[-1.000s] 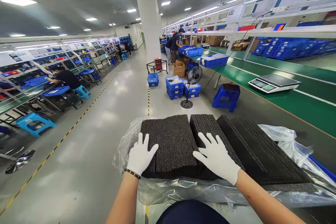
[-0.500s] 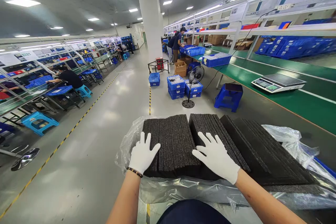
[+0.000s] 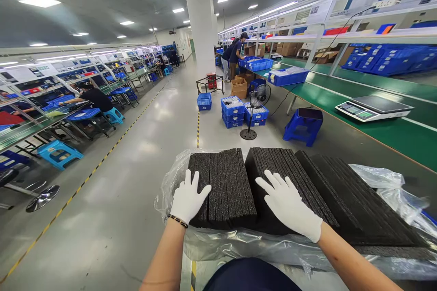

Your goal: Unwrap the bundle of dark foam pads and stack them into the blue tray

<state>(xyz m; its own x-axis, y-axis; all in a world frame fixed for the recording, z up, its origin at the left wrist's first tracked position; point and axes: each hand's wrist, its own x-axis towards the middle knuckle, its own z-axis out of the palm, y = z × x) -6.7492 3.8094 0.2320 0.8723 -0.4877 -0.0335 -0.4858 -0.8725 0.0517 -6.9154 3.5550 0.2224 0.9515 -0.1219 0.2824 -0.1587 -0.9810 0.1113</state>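
Note:
Stacks of black foam sheets (image 3: pixel 232 182) stand on edge in an open clear plastic bag (image 3: pixel 385 177) right in front of me. My left hand (image 3: pixel 188 199), in a white glove with a bead bracelet at the wrist, lies flat with spread fingers on the left end of the left stack. My right hand (image 3: pixel 290 204), also gloved, rests flat on the middle stack (image 3: pixel 273 163). A third, longer stack (image 3: pixel 355 200) leans off to the right. Neither hand grips anything.
A green workbench (image 3: pixel 375 132) with a weighing scale (image 3: pixel 373 108) runs along the right. A blue stool (image 3: pixel 303 125), a floor fan (image 3: pixel 254 107) and blue crates (image 3: pixel 232 111) stand ahead. People work at the far benches; a yellow floor line runs on the left.
The view has swung slightly left, so the surroundings sit further right in the picture. Both hands stay flat on the foam stacks in nearly the same places.

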